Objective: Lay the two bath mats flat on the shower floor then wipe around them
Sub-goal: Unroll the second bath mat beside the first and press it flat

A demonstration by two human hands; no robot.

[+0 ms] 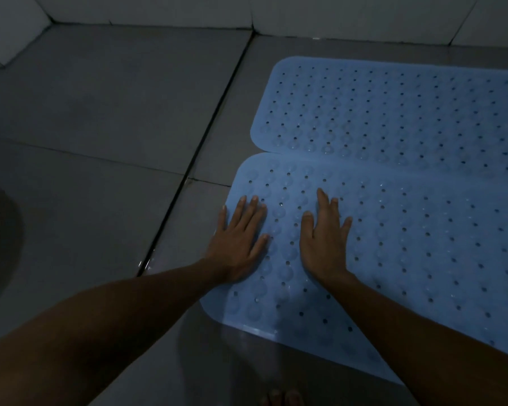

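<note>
Left hand (pixel 236 240) and right hand (pixel 324 240) are pressing flat, fingers spread, on the near blue mat (pixel 393 259), likely seating suction cups; far mat (pixel 393 112) is lying just beyond the fingertips.

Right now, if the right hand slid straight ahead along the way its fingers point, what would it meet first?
The right hand lies flat on the near perforated blue rubber bath mat, fingers pointing away and slightly left. Sliding on, it would likely first reach the seam where the far perforated blue rubber bath mat begins.
</note>
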